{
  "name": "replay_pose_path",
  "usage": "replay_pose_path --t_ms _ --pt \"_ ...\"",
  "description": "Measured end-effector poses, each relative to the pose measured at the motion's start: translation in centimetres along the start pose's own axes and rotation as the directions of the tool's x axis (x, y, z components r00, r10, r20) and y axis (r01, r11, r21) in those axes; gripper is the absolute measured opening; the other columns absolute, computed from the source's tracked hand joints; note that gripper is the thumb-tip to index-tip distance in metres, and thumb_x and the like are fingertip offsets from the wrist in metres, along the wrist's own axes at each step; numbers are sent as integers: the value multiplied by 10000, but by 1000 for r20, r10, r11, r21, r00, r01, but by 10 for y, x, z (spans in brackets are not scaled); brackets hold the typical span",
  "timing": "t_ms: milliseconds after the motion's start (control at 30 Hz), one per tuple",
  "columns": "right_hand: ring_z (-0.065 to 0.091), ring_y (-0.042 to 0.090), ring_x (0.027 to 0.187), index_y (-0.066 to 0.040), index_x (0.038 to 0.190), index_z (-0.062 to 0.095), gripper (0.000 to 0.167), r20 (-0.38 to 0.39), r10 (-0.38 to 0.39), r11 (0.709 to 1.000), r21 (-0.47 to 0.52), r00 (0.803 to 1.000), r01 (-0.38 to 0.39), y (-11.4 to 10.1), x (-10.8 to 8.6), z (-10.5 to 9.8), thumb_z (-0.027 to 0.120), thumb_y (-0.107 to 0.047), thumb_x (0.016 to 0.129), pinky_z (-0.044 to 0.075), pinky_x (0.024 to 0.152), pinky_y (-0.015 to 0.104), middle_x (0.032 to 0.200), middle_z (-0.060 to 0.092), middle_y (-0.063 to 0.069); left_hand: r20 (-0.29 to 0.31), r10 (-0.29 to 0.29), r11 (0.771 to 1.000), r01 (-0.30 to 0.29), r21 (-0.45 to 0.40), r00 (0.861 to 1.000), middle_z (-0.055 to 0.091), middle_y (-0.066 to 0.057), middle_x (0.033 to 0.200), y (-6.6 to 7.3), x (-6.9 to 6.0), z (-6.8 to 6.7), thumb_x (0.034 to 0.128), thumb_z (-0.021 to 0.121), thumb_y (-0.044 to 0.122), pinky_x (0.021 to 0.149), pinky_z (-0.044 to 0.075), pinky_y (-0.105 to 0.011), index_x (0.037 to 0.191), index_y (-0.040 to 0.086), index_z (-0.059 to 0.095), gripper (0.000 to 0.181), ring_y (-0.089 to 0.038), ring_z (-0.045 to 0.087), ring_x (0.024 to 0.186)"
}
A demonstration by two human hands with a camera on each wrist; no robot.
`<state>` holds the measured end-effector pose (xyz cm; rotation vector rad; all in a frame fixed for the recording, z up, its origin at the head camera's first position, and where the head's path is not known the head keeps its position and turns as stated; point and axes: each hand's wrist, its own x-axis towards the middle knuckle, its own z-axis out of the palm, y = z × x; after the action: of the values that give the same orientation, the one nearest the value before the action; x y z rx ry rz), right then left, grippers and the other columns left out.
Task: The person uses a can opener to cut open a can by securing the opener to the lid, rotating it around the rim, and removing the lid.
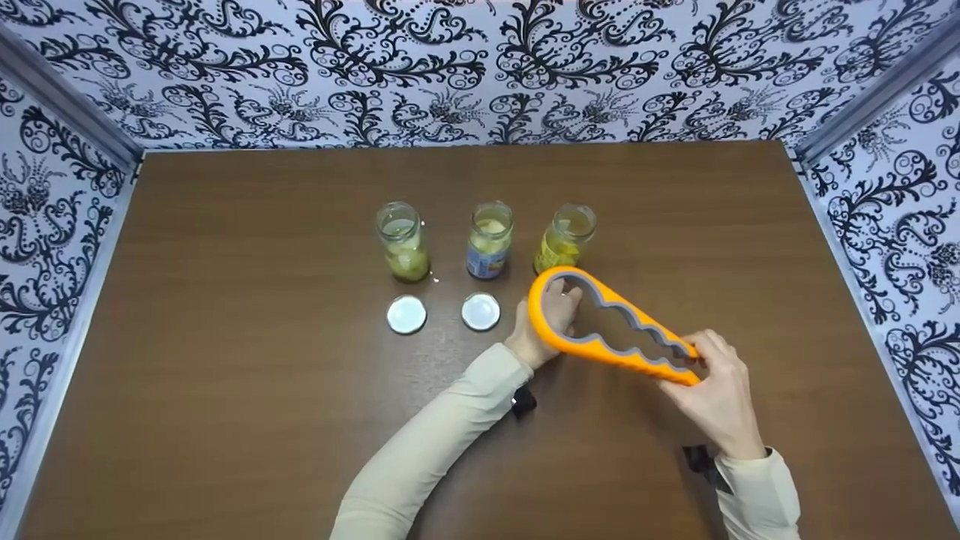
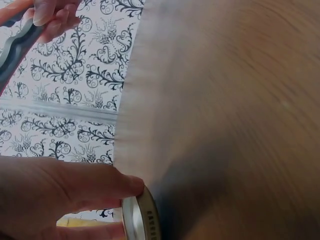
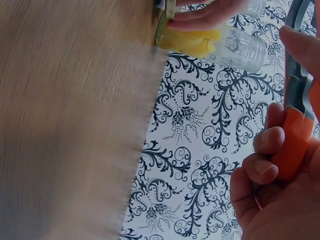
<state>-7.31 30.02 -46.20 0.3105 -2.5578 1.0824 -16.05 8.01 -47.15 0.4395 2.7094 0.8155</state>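
My left hand [image 1: 531,336] is low over the table, in front of the right-hand jar [image 1: 556,251]. Its thumb and fingers pinch a metal jar lid [image 2: 145,215], held on edge close to the wood in the left wrist view; the head view hides this lid. My right hand [image 1: 724,394] grips the handle ends of an orange jar opener [image 1: 596,349] with a grey wavy inner lining. The opener's loop hangs above the left hand and partly covers it. Yellow pieces sit inside the right-hand jar, which has no lid on.
Two more lidless glass jars stand left of it: a middle jar [image 1: 487,259] with a blue label and a left jar [image 1: 407,259] with greenish contents. Before them lie a left white lid [image 1: 406,314] and another white lid [image 1: 481,312]. Patterned walls [image 1: 480,67] border the brown table [image 1: 247,360].
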Motion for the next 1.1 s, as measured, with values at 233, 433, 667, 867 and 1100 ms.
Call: replay_pose_path --t_ms 233,433,667,867,1100 --pt "453 101 748 -43 833 644 358 -2 -7 1000 -5 1000 7 0 -1 0 844 74 561 277 698 280 791 570 -10 -27 217 844 -174 507 976 602 -37 1042 -2 5 11 872 649 212 755 519 -291 1052 174 640 184 -176 571 980" --pt "450 108 745 -34 834 640 362 0 -10 1000 -15 1000 10 0 -1 1 837 84 554 286 695 285 790 566 -10 -21 226 819 -178 545 974 639 11 1056 -3 5 13 937 566 181 754 522 -294 1043 185 665 145 -144 591 986" --pt "445 95 755 -44 813 630 343 -9 2 1000 -9 1000 -2 2 -2 -1 834 73 564 271 704 279 778 555 -5 -24 155 912 -134 387 988 590 12 1291 1 -6 -2 961 555 198 746 487 -378 1143 179 661 211 -162 557 1138" --pt "434 100 754 -38 815 631 353 -28 27 999 -27 999 -28 5 -3 -6 853 65 561 286 704 265 771 557 -4 -240 183 975 -144 169 953 661 -83 1076 -11 -21 -5 1005 487 200 772 466 -427 1147 108 670 249 -275 574 1017" --pt "433 119 738 -21 827 630 354 -15 57 997 -59 998 -58 10 -7 -8 851 58 562 269 691 289 774 561 10 -266 203 940 -112 321 942 614 -31 1264 -21 -29 -15 906 658 198 738 511 -408 1188 158 688 286 -272 581 1067"
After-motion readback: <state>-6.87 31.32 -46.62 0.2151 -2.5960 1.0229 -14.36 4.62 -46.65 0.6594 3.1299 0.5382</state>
